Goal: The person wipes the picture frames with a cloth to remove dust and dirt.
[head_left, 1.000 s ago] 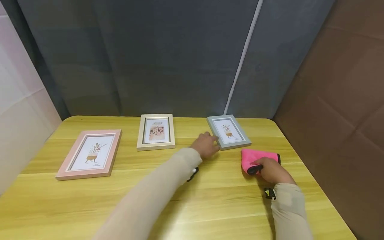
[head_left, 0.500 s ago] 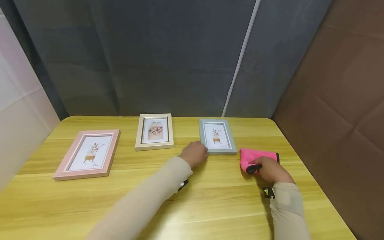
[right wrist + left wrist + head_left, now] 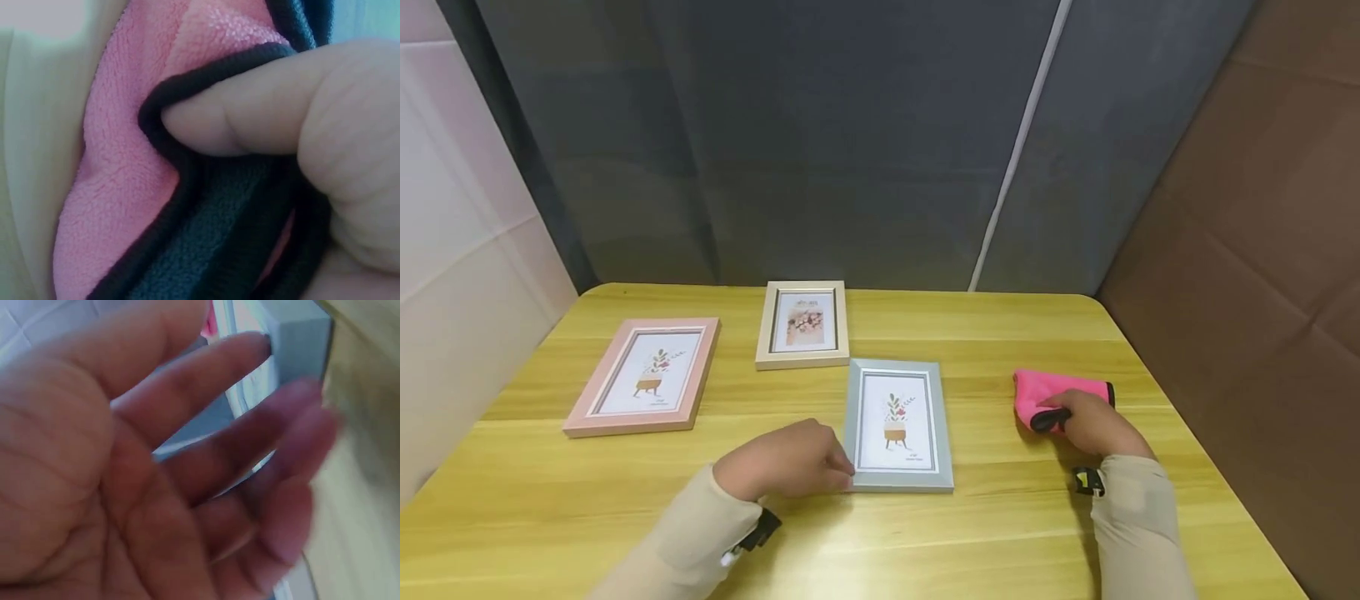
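Observation:
In the head view my left hand [image 3: 790,460] holds a light blue-grey picture frame [image 3: 946,425] by its lower left corner. The frame lies face up on the table, showing a potted-plant print. From the left wrist, my curled fingers meet the edge of that frame [image 3: 300,347], and the thumb's contact is hard to make out. My right hand [image 3: 1101,425] grips a folded pink cloth [image 3: 1037,386] with black edging, which rests on the table to the right. Close up, the thumb presses into a fold of the cloth [image 3: 119,150].
A cream picture frame [image 3: 764,337] lies behind the blue-grey one, close to its upper left corner. Farther left is a pink picture frame [image 3: 597,375]. A dark grey curtain [image 3: 850,150] hangs behind the wooden table [image 3: 985,533], with a brown panel [image 3: 1262,250] on the right.
My left hand has brought the blue-grey frame from the back right toward the front and left, turning it nearly straight. The right hand and pink cloth have stayed in place.

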{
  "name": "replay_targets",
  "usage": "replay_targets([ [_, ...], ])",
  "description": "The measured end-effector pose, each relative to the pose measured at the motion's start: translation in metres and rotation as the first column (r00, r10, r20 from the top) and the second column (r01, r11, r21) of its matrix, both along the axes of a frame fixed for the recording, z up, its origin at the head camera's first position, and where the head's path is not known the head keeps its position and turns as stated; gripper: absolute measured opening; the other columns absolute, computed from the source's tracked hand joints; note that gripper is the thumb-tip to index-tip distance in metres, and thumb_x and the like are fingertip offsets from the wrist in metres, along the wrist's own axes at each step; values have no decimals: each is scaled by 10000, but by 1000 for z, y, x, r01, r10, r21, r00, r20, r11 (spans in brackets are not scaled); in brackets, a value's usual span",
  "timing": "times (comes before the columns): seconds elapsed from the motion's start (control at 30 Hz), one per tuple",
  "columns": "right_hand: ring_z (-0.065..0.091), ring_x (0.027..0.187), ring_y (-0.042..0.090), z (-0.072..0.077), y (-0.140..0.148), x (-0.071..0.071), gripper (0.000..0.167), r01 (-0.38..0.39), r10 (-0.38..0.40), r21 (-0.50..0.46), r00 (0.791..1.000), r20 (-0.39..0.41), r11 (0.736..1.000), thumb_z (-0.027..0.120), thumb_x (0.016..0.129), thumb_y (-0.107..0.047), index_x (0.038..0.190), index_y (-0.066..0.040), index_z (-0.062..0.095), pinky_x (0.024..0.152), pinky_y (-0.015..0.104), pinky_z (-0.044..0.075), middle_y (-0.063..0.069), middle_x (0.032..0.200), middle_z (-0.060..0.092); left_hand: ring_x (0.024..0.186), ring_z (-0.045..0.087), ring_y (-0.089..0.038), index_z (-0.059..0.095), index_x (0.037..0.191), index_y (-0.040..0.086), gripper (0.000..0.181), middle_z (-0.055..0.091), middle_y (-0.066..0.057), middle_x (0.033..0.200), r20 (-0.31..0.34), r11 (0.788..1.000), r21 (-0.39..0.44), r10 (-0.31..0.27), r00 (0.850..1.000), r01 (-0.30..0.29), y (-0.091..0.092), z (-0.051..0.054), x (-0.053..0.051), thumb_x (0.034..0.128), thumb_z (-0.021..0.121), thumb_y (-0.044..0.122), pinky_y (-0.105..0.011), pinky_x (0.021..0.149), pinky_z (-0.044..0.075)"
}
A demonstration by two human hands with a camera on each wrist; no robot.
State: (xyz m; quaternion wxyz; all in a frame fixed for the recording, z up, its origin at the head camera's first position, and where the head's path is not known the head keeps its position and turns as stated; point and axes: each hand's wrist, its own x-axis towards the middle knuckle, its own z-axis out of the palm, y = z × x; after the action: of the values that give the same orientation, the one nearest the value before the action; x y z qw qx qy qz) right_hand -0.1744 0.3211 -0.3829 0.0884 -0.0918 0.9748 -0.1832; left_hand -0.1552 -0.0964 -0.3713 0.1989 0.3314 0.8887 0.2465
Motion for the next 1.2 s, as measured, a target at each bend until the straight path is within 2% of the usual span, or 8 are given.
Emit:
replay_targets([
  [0.1, 592, 1145, 420, 2, 0, -1, 313, -11, 11, -18, 1000, 1, 1000, 584, 890, 75, 1164, -4, 711, 992, 567, 430, 166, 1157, 684, 709, 542, -125, 731, 803, 82, 165, 629, 39, 776, -100, 996, 43, 84, 991, -80, -5, -3, -1, 881, 750, 226, -324, 672, 487],
  [0.2, 555, 1176, 460, 1, -1, -2, 394, -31, 31, 10, 1000, -3, 999, 581, 860, 93, 1234, 9, 673, 1000, 585, 413, 244, 1212, 634, 960, 573, -276, 722, 1062, 33, 361, 637, -86, 1055, -164, 983, 0, 182, 970, -184, -5, -7, -2, 854, 777, 323, -450, 838, 500],
  [0.3, 405, 1276, 565, -4, -2, -2, 527, -4, 2, 68, 999, 32, 998, 552, 849, 77, 1372, 15, 563, 1026, 649, 345, 378, 1371, 452, 1274, 415, -482, 605, 1319, -14, 642, 483, -263, 1385, -117, 971, -95, 210, 971, -221, -4, -11, 0, 861, 749, 412, -610, 1006, 395],
  [0.4, 264, 1322, 628, -7, -3, -2, 596, 47, -55, 116, 996, 67, 992, 526, 860, 56, 1451, 0, 471, 1039, 693, 283, 432, 1458, 278, 1399, 212, -546, 512, 1417, -17, 739, 295, -323, 1525, -21, 966, -155, 205, 978, -206, -2, -13, 1, 883, 703, 458, -678, 1059, 284],
  [0.63, 518, 1203, 510, -6, 2, -5, 497, 53, -49, 37, 994, -93, 998, 518, 834, 139, 1311, 36, 611, 995, 606, 408, 321, 1280, 576, 1433, 124, -537, 437, 1472, -16, 880, 190, -338, 1561, 38, 964, -176, 206, 978, -197, 1, -18, 2, 852, 710, 546, -650, 1097, 246],
  [0.8, 554, 1202, 447, 18, -9, 3, 432, 40, -53, -78, 984, -171, 996, 544, 917, 82, 1321, -41, 636, 988, 594, 424, 229, 1265, 631, 1426, 131, -551, 417, 1486, -10, 932, 197, -352, 1552, 30, 967, -176, 194, 981, -186, 1, -20, 1, 827, 726, 572, -663, 1078, 270],
  [1.0, 581, 1194, 391, 46, -74, 26, 534, -185, 154, -98, 952, -263, 978, 616, 840, 141, 1300, -126, 670, 993, 569, 442, 151, 1291, 635, 1435, 124, -534, 399, 1502, 8, 920, 178, -333, 1567, 26, 962, -194, 200, 979, -192, -1, -19, 2, 844, 698, 578, -673, 1070, 274],
  [1.2, 609, 1175, 262, 27, -127, 57, 524, -441, 450, 91, 875, -177, 893, 575, 838, 162, 1250, -137, 702, 1007, 454, 464, 79, 1240, 670, 1440, 110, -527, 400, 1497, -5, 886, 158, -327, 1575, 33, 962, -200, 197, 980, -187, 0, -16, 5, 869, 676, 556, -671, 1084, 246],
])
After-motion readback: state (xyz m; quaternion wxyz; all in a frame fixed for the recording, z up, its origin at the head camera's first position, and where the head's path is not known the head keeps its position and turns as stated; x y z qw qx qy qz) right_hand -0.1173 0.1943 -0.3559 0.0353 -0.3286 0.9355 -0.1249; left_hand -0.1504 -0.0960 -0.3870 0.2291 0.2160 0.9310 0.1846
